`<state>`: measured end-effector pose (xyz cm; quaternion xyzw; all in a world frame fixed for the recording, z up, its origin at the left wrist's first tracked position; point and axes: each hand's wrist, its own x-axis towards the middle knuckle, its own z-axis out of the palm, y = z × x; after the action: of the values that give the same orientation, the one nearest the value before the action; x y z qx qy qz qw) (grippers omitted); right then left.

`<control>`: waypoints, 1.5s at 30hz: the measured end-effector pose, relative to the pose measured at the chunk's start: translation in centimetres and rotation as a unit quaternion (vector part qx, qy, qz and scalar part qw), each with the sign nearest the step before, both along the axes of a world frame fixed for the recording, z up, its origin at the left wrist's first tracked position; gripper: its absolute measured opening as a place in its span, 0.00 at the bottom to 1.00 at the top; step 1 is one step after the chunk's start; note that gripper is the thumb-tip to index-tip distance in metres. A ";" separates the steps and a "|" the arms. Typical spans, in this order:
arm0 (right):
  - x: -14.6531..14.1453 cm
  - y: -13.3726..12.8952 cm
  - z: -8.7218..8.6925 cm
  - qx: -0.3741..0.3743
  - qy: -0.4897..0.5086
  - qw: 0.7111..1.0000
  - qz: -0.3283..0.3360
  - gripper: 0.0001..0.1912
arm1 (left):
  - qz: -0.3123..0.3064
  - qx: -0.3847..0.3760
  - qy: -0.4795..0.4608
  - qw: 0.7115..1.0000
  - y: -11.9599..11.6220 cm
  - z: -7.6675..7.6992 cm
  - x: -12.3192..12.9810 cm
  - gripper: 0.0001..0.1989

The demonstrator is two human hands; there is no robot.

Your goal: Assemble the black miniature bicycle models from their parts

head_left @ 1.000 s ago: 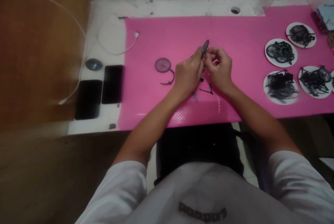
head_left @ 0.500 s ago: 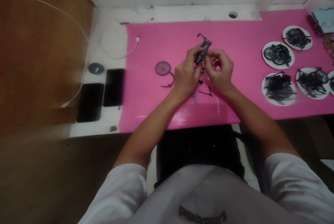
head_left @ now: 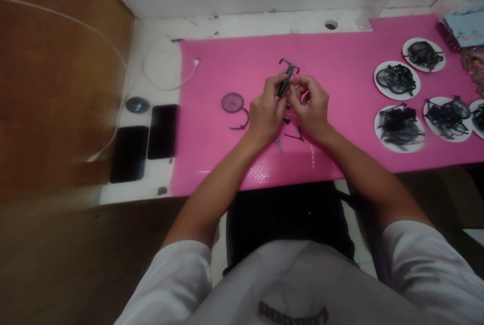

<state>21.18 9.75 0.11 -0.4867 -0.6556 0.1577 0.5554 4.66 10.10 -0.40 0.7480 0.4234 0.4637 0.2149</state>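
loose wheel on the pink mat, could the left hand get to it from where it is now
Probably yes. The loose wheel lies flat on the pink mat just left of the left hand, nothing between them. But both hands grip the small bike piece, so the left hand would have to let go.

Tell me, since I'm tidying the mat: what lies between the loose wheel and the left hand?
In the head view, a curved black piece lies between the loose wheel and the left hand, on the pink mat.

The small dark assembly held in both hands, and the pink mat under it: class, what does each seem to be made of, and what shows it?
Small dark assembly: probably moulded plastic, matt dark grey; thin struts and a handlebar-like top, though blur leaves metal possible. Pink mat: likely soft plastic or rubber sheet, slightly glossy, with a dimpled texture catching light near its front edge.
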 end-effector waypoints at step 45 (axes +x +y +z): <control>1.1 0.1 1.9 0.025 -0.042 0.999 0.008 0.23 | 0.050 -0.002 0.055 0.997 -0.4 1.4 0.3 0.35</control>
<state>22.26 9.82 1.97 -0.4740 -0.6857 0.1252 0.5380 5.01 9.73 0.98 0.7497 0.4725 0.4315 0.1689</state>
